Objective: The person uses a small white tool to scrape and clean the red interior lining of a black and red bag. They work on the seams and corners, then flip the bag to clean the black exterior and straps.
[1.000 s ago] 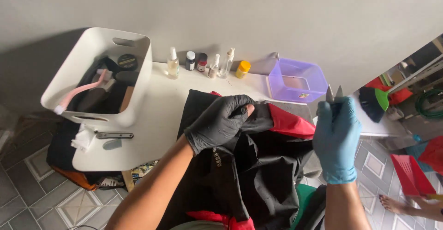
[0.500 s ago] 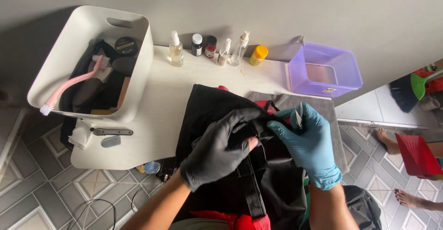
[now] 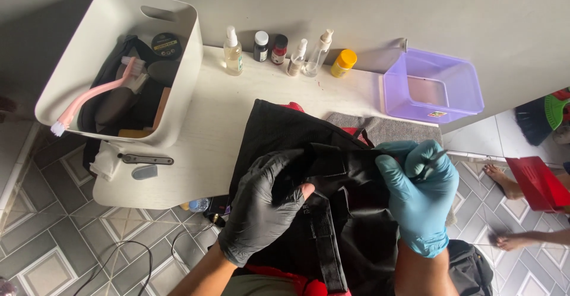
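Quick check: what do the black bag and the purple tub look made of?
Black bag: seemingly woven synthetic fabric, matte; it folds and creases under both hands, with a webbing strap. Purple tub: likely plastic, glossy and translucent; light shows through its walls.

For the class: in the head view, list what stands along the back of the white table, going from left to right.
White bin → spray bottle → two dark small bottles → two clear spray bottles → yellow jar → purple tub.

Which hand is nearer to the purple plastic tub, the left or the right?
The right. The right hand, in a blue glove, is just below the purple tub, on the black bag. The left hand, in a black glove, grips the bag farther left.
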